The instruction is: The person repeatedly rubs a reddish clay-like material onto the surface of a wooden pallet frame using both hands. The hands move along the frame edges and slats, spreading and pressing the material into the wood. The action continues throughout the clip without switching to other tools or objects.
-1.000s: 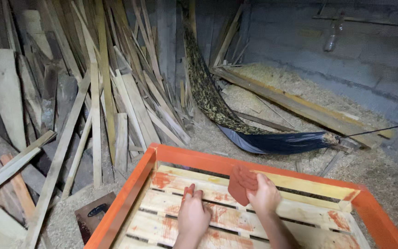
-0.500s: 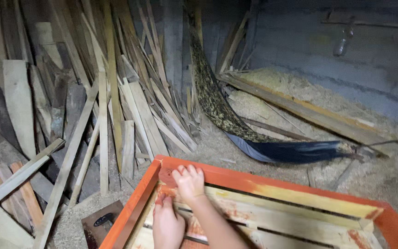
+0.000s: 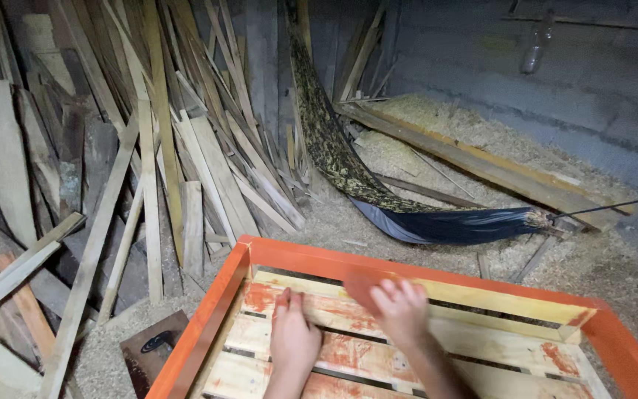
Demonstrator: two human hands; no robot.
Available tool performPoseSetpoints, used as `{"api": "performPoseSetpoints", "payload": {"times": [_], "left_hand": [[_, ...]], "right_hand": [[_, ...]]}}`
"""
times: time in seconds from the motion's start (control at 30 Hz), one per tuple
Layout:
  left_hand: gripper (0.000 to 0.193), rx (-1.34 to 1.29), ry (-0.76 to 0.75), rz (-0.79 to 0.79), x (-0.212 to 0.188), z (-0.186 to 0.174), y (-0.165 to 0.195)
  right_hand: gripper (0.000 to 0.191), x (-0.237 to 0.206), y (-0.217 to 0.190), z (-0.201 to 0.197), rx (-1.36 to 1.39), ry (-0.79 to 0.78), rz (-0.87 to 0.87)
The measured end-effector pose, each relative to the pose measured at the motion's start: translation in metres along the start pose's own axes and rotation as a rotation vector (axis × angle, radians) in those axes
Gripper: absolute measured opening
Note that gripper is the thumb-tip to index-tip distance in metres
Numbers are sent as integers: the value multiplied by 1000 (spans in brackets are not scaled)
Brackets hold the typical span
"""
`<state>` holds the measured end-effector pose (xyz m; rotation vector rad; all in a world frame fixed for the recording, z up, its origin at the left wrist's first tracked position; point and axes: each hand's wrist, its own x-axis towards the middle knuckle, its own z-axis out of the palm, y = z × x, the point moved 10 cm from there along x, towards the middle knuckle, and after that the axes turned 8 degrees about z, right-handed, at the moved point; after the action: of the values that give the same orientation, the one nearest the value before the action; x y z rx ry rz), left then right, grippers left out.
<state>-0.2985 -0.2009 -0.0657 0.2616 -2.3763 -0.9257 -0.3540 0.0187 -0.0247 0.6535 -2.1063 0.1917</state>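
Left hand (image 3: pixel 292 341) flat, fingers together, on pale slatted wooden pallet (image 3: pixel 348 355) streaked red, right hand (image 3: pixel 402 310) blurred, gripping a reddish sanding pad (image 3: pixel 359 283) on a slat, just inside the pallet's smooth orange rim (image 3: pixel 297 255), rough leaning planks (image 3: pixel 186 148) beyond.

Leaning planks (image 3: pixel 149 133), a slung hammock (image 3: pixel 422 222), sawdust (image 3: pixel 422 118) behind.

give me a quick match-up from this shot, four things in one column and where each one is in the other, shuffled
Things:
1. left hand
2. right hand
3. hammock
4. leaning planks

Places:
A. stacked against the wall at the far left
B. flat on a paint-smeared slat, near the frame's left side
C. hanging low over the sawdust floor beyond the orange frame
D. on the slats, pressing a reddish pad

Pairs: 1-B, 2-D, 3-C, 4-A
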Motion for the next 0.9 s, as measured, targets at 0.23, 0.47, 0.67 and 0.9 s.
{"api": "performPoseSetpoints", "payload": {"times": [0.23, 0.47, 0.67, 0.9], "left_hand": [[57, 67, 184, 21, -6, -44, -57], [55, 57, 108, -26, -7, -38, -56], [59, 86, 39, 40, 4, -13, -4], [83, 160, -119, -62, 0, -10, 5]], "right_hand": [[41, 81, -142, 63, 245, 131, -29], [51, 83, -114, 80, 217, -97, 136], [75, 13, 22, 28, -51, -191, 349], [61, 13, 12, 12, 9, -34, 271]]}}
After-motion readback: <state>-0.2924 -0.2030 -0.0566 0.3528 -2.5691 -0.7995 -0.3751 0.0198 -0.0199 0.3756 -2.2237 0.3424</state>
